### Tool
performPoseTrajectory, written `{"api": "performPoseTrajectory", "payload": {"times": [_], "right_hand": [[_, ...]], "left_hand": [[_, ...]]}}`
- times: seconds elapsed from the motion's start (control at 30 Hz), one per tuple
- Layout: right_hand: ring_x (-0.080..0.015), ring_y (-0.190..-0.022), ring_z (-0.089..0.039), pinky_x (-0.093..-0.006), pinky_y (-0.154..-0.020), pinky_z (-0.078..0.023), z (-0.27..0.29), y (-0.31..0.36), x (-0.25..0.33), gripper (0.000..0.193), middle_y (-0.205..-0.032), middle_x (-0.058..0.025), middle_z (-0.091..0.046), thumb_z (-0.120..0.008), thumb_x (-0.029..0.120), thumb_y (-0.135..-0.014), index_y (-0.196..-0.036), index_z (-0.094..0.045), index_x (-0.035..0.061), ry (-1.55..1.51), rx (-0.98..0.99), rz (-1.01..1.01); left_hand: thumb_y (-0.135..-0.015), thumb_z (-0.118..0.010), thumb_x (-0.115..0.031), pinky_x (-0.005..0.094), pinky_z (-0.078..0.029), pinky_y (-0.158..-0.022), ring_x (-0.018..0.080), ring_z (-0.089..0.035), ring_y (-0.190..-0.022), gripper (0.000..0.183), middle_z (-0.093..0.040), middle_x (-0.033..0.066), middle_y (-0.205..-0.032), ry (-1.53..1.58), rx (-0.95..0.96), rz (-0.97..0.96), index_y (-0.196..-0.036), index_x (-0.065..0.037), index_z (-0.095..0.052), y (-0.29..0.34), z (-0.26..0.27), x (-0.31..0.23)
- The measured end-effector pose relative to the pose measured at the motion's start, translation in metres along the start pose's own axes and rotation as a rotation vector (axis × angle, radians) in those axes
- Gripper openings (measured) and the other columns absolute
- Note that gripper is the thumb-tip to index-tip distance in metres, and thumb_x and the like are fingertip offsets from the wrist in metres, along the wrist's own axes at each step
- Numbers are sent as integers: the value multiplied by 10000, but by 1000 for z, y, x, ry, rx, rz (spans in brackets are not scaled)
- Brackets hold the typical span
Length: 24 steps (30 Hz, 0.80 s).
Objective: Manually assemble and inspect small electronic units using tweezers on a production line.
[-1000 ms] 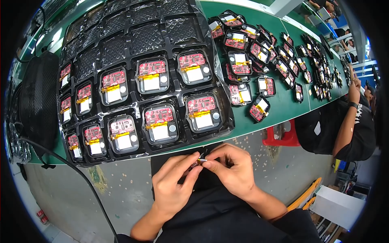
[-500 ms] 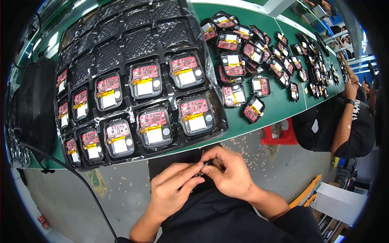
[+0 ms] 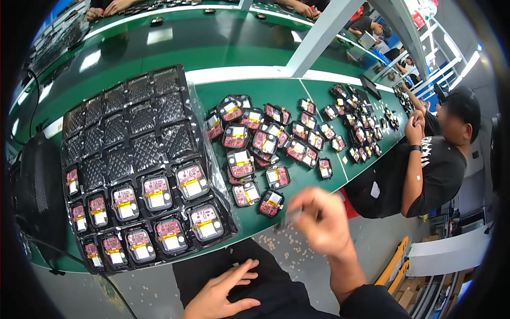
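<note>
My left hand [image 3: 227, 291] spread; my right hand [image 3: 323, 223] pinches blurred dark-grey piece [image 3: 289, 218]. Hasty swing could knock rounded black-cased red circuit board [image 3: 272, 202].

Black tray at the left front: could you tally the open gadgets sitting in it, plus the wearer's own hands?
Open device casings with red circuit boards, in the black tray: 11
Wearer's hands, left hand and right hand: 2
Total: 13

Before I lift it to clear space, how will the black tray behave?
The black tray probably flexes: it looks thin and moulded. It may dip toward its near side, where units cluster; their exposed boards seem fragile.
</note>
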State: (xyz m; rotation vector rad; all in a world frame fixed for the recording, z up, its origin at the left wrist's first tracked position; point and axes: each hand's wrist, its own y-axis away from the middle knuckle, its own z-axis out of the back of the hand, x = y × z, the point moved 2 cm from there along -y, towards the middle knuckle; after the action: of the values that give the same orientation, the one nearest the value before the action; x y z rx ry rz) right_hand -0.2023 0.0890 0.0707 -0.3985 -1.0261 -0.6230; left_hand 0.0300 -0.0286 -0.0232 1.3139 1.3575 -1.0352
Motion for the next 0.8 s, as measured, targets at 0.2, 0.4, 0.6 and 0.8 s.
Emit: {"api": "performPoseTrajectory", "payload": {"times": [0.2,0.4,0.6,0.8], "right_hand": [[-110,-772,-662,-267,-658,-511,47,-80,-6,298,-938,-100,-702,-742,71,-917,-1174,-614,-10,239,-279,-75],[-401,-970,-681,-437,-847,-549,58,-96,-20,276,-1091,-219,-689,-696,61,-915,-1177,-655,-19,490,-394,167],[-408,-1066,-658,-488,-938,-523,152,-118,-92,348,-1176,-194,-677,-557,4,-909,-1233,-682,23,1003,-628,-46],[-459,-1014,-659,-525,-897,-541,153,-133,-93,291,-1122,-261,-628,-724,197,-874,-1079,-717,-9,1086,-427,-192]], "left_hand": [[-818,-844,-112,402,-519,-1045,304,-642,-1238,929,-532,181,-1513,-46,131,62,-1596,-47,-340,-6,-15,8],[-816,-836,-100,417,-495,-1072,319,-614,-1282,979,-493,188,-1545,-73,99,80,-1619,-62,-276,-6,-15,12],[-826,-827,-99,420,-494,-1070,317,-609,-1283,958,-497,194,-1530,-82,106,87,-1615,-70,-285,-8,-10,18],[-831,-828,-111,414,-504,-1052,309,-610,-1269,945,-502,192,-1524,-88,83,82,-1611,-74,-296,-12,-6,21]]}}
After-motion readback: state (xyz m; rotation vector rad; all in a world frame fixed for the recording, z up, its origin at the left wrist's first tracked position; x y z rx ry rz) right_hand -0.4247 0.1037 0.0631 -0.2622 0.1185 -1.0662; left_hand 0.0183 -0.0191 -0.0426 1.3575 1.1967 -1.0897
